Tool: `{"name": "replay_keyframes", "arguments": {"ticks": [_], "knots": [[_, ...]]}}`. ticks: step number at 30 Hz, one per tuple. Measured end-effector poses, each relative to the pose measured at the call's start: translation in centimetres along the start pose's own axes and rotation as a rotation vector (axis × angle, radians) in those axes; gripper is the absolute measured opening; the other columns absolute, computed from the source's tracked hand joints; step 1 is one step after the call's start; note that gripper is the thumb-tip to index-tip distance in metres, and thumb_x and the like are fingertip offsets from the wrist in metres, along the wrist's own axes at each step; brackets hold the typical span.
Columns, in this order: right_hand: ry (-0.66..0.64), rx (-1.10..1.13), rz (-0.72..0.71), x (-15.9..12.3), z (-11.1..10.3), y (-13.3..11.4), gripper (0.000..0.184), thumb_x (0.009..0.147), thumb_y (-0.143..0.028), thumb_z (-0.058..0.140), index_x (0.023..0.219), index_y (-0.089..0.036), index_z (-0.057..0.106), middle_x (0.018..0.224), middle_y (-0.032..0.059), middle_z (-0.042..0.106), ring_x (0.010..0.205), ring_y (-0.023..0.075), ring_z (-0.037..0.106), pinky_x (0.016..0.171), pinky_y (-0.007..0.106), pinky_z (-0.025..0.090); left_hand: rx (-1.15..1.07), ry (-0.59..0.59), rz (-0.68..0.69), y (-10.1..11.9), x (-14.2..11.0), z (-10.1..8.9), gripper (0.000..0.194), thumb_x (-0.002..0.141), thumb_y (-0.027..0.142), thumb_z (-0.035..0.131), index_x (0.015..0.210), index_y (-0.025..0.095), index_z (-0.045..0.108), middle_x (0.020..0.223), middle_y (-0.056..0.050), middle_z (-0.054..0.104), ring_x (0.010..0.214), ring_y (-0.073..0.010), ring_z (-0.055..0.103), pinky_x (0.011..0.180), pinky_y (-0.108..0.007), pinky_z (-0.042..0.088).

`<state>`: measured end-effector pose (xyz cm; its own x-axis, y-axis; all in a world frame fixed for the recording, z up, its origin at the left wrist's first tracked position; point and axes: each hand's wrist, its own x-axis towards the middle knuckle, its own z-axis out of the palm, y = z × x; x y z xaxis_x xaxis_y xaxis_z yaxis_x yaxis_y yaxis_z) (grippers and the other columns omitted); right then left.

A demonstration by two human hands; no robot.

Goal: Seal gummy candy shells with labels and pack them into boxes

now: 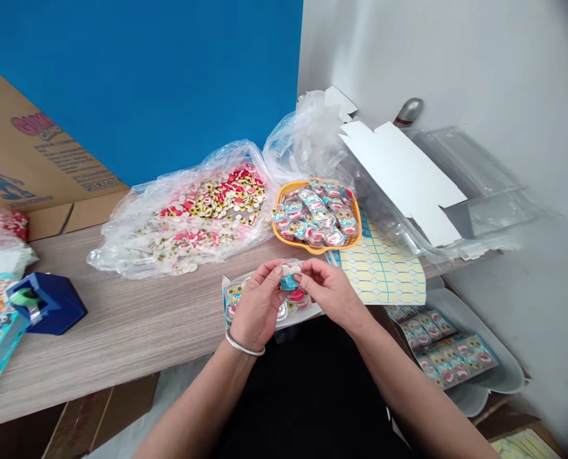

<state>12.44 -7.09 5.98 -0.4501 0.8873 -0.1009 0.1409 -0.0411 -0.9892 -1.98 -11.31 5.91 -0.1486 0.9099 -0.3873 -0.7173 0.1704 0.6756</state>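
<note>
My fingertips are clenched, my left hand and right hand pinching a small pale label at lower centre, over a clear blister pack resting against me. Above sits an orange tray of capsules; a yellow label sheet lies right.

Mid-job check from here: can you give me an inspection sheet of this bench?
Surface: wood-grain table, items crowded toward its back.
Job's things: small clear pack pinched above clear blister tray; orange tray of similar packs.
Clutter: plastic bag of red-and-yellow discs; sticker sheet; flat white card blank; blue box at left.
Hands: left hand, wearing a bangle, and right hand both on the pack.
Cables: nothing seen.
Surroundings: blue wall; printed carton; white tub of carded packs.
</note>
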Motion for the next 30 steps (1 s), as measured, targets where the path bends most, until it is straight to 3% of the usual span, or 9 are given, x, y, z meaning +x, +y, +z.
{"name": "replay_keyframes", "arguments": {"ticks": [4, 6, 8, 11, 14, 17, 20, 24, 30], "knots": [[-0.008, 0.025, 0.000, -0.5, -0.4, -0.1, 0.030, 0.095, -0.043, 0.056, 0.104, -0.018, 0.071, 0.071, 0.0004, 0.065, 0.057, 0.0130, 0.057, 0.054, 0.026, 0.047, 0.003, -0.033, -0.060, 0.2, 0.2, 0.0, 0.025, 0.079, 0.024, 0.079, 0.099, 0.014, 0.069, 0.082, -0.003, 0.068, 0.066, -0.0107, 0.061, 0.060, -0.021, 0.050], [0.063, -0.053, -0.099, -0.5, -0.6, -0.2, 0.029, 0.093, -0.037, 0.059, 0.115, -0.021, 0.069, 0.095, 0.0055, 0.070, 0.073, 0.0151, 0.063, 0.060, 0.027, 0.051, -0.045, -0.055, -0.125, 0.2, 0.1, 0.2, 0.028, 0.080, 0.023, 0.078, 0.106, 0.014, 0.068, 0.081, -0.002, 0.067, 0.062, -0.0087, 0.058, 0.055, -0.019, 0.047], [0.073, -0.144, -0.224, -0.1, -0.7, -0.3, 0.031, 0.090, -0.031, 0.064, 0.120, -0.025, 0.068, 0.124, 0.0084, 0.064, 0.100, 0.0186, 0.064, 0.074, 0.029, 0.054, -0.071, -0.107, -0.189, 0.1, 0.0, 0.5, 0.031, 0.079, 0.021, 0.079, 0.108, 0.015, 0.068, 0.076, 0.000, 0.065, 0.058, -0.0068, 0.056, 0.050, -0.016, 0.042], [-0.012, -0.135, -0.302, 0.6, -1.3, -0.5, 0.019, 0.090, -0.028, 0.063, 0.107, -0.023, 0.069, 0.129, 0.0074, 0.063, 0.117, 0.0212, 0.059, 0.091, 0.035, 0.051, -0.032, -0.171, -0.229, -0.3, -0.1, 0.8, 0.034, 0.077, 0.026, 0.081, 0.107, 0.018, 0.068, 0.076, 0.000, 0.064, 0.058, -0.0080, 0.057, 0.051, -0.018, 0.041], [0.000, -0.073, -0.233, 1.0, -2.5, -0.6, 0.012, 0.093, -0.032, 0.061, 0.098, -0.022, 0.065, 0.099, 0.0034, 0.069, 0.090, 0.0171, 0.065, 0.080, 0.031, 0.052, 0.231, -0.095, -0.059, 0.0, -0.2, 0.0, 0.032, 0.083, 0.038, 0.075, 0.108, 0.018, 0.070, 0.092, -0.006, 0.071, 0.070, -0.0142, 0.064, 0.063, -0.025, 0.049], [0.032, -0.272, -0.174, 1.1, -4.0, -0.6, 0.011, 0.095, -0.030, 0.056, 0.094, -0.021, 0.063, 0.080, -0.0008, 0.065, 0.073, 0.0146, 0.060, 0.070, 0.027, 0.047, 0.760, -0.027, 0.302, 0.8, -0.1, -1.9, 0.023, 0.089, 0.039, 0.067, 0.102, 0.021, 0.074, 0.099, -0.009, 0.072, 0.087, -0.0210, 0.066, 0.083, -0.033, 0.051], [-0.045, -0.710, -0.123, 1.4, -4.4, -0.2, 0.014, 0.095, -0.021, 0.053, 0.089, -0.021, 0.065, 0.084, 0.0013, 0.067, 0.078, 0.0159, 0.061, 0.071, 0.027, 0.042, 1.253, -0.244, 0.564, 1.3, -0.1, -3.8, 0.019, 0.086, 0.032, 0.070, 0.104, 0.028, 0.076, 0.113, -0.010, 0.072, 0.118, -0.0321, 0.060, 0.111, -0.050, 0.037], [-0.184, -1.120, -0.043, 2.6, -3.0, 0.8, 0.021, 0.098, -0.020, 0.048, 0.096, -0.021, 0.069, 0.097, 0.0064, 0.070, 0.086, 0.0196, 0.064, 0.071, 0.028, 0.040, 1.633, -0.616, 0.654, 1.0, 0.0, -5.1, 0.038, 0.086, 0.027, 0.070, 0.123, 0.035, 0.068, 0.141, -0.007, 0.061, 0.147, -0.0392, 0.034, 0.121, -0.068, 0.007], [-0.235, -1.166, 0.003, 4.0, -0.6, 3.1, 0.025, 0.099, -0.018, 0.045, 0.097, -0.018, 0.070, 0.101, 0.0086, 0.069, 0.090, 0.0207, 0.067, 0.076, 0.028, 0.043, 1.798, -0.730, 0.677, 0.6, 0.4, -5.8, 0.035, 0.088, 0.029, 0.068, 0.124, 0.032, 0.066, 0.142, -0.010, 0.059, 0.147, -0.0407, 0.033, 0.119, -0.072, 0.000]]}}
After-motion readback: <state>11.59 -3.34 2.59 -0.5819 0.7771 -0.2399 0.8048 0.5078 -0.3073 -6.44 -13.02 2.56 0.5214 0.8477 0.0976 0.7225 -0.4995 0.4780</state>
